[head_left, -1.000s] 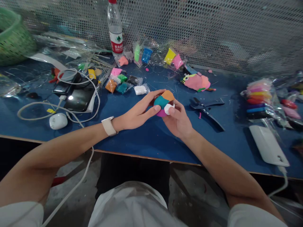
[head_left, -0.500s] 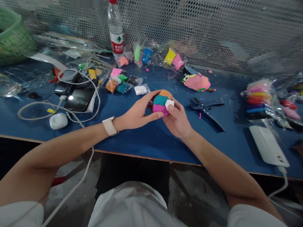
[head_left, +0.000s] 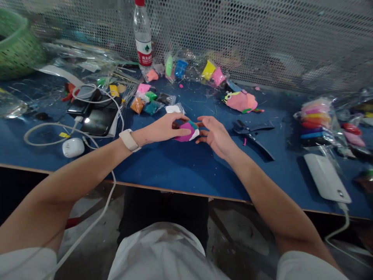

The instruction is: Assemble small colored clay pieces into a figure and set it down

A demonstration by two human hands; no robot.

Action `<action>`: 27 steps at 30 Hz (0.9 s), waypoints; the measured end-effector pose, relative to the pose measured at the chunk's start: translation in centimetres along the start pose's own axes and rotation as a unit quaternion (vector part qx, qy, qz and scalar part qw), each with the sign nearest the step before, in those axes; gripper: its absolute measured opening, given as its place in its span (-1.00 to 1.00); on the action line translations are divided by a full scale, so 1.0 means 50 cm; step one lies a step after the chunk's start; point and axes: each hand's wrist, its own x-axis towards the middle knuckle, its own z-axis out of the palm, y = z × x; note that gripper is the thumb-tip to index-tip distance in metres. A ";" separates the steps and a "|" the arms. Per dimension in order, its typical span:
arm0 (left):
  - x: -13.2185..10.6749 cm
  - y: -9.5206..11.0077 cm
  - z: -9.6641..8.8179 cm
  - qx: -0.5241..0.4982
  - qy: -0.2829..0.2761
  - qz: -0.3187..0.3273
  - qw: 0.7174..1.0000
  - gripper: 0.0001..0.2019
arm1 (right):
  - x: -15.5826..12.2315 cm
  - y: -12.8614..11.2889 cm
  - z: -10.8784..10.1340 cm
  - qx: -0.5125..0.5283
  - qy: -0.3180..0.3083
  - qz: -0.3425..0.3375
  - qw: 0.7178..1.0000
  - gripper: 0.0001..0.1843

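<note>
A lump of multicoloured clay (head_left: 186,132), magenta, teal and white, lies on the blue table (head_left: 180,167). My left hand (head_left: 163,127), with a white watch on the wrist, rests over the lump's left side with fingers curled on it. My right hand (head_left: 214,134) sits just right of the lump with its fingers spread, the fingertips at the clay's edge.
Black pliers (head_left: 255,134) lie right of my hands, a pink clay figure (head_left: 241,101) behind them. Small bags of coloured clay (head_left: 151,103), a water bottle (head_left: 142,35), phones with white cables (head_left: 96,116), a white mouse (head_left: 72,147), a green basket (head_left: 17,46) and a white power bank (head_left: 326,177) surround.
Both hands lowered the clay ball from mid-air onto the table. My right hand released it and opened its fingers; my left hand now presses over it.
</note>
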 end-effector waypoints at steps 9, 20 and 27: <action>-0.006 -0.008 0.007 0.161 0.043 0.040 0.985 -0.53 | -0.003 0.006 -0.016 -0.157 -0.030 -0.051 0.986 -0.21; -0.005 -0.018 0.020 0.251 0.019 0.065 0.966 -0.37 | -0.008 0.015 -0.010 -0.323 0.007 -0.134 0.937 -0.30; -0.003 -0.027 0.039 0.240 0.043 0.073 0.967 -0.44 | -0.009 0.015 -0.005 -0.343 0.014 -0.145 0.928 -0.31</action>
